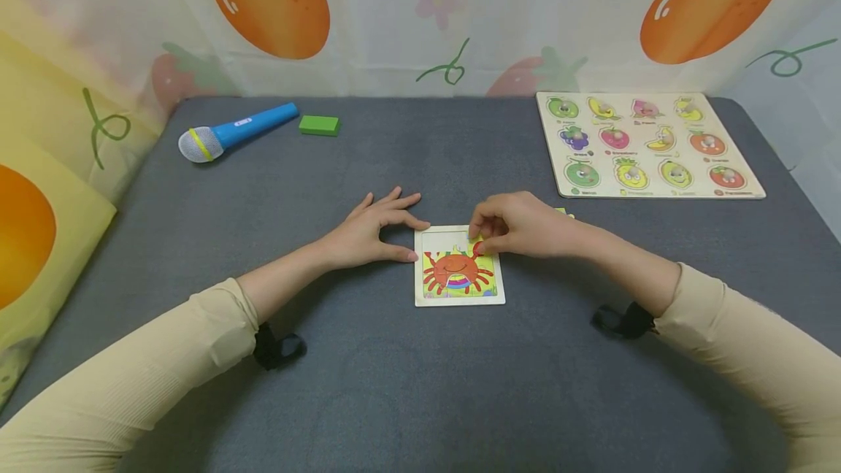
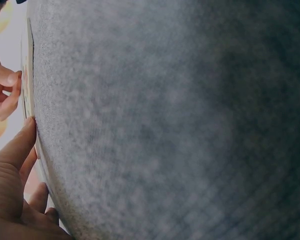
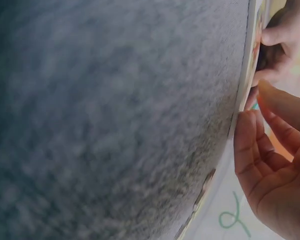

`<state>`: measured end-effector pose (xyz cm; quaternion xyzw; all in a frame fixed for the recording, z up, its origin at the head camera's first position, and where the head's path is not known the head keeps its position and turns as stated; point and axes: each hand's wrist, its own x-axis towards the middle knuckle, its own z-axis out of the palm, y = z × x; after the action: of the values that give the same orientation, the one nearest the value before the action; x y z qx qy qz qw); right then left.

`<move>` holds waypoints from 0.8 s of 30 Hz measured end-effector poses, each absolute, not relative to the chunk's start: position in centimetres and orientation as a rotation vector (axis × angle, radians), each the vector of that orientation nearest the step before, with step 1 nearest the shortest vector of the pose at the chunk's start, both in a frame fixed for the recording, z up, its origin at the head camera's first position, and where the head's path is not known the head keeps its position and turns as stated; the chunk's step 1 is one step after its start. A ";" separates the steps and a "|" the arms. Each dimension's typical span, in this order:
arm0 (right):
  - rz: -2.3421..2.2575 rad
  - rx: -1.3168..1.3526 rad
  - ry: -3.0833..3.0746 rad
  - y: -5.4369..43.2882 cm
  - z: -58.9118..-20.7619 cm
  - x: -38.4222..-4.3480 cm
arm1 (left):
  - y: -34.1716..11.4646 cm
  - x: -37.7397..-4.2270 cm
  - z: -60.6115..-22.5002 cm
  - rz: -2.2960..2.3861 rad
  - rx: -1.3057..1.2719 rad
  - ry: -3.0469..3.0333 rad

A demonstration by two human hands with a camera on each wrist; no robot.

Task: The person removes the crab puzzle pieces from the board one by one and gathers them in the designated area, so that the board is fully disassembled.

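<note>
A square crab puzzle (image 1: 458, 274) in a pale wooden frame lies on the table in the head view, its lower part filled and its top left showing bare board. My left hand (image 1: 368, 233) rests beside it with fingers spread, the thumb and index fingertip touching the frame's left edge. Over the upper right of the puzzle, my right hand (image 1: 522, 225) pinches a small puzzle piece (image 1: 478, 247) with part of a red claw, mostly covered by the fingers. In the right wrist view, the thumb and fingertips come together right at the frame's edge.
More yellow-green puzzle pieces (image 1: 562, 211) peek out behind my right wrist. A fruit peg board (image 1: 647, 144) lies at the back right. Toward the back left are a blue toy microphone (image 1: 252, 127) and a green block (image 1: 319, 125). A fruit-print curtain (image 1: 374, 28) hangs behind the table.
</note>
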<state>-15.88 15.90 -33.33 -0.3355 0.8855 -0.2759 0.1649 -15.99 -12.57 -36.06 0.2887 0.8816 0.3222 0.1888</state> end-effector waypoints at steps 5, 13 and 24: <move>-0.743 -0.973 2.533 15.5 -33.4 -15.7 | -12.6 -16.0 -35.9 0.904 0.810 2.478; -0.697 -1.000 2.560 15.2 -33.6 -15.6 | -12.5 -16.0 -35.9 0.898 0.807 2.479; -0.690 -0.970 2.556 15.0 -33.6 -15.7 | -12.5 -16.1 -35.8 0.882 0.797 2.470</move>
<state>-15.66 15.01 -33.59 -0.3396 0.8948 -0.2414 0.1602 -16.09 -12.47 -35.83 0.2850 0.8831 0.3152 0.1988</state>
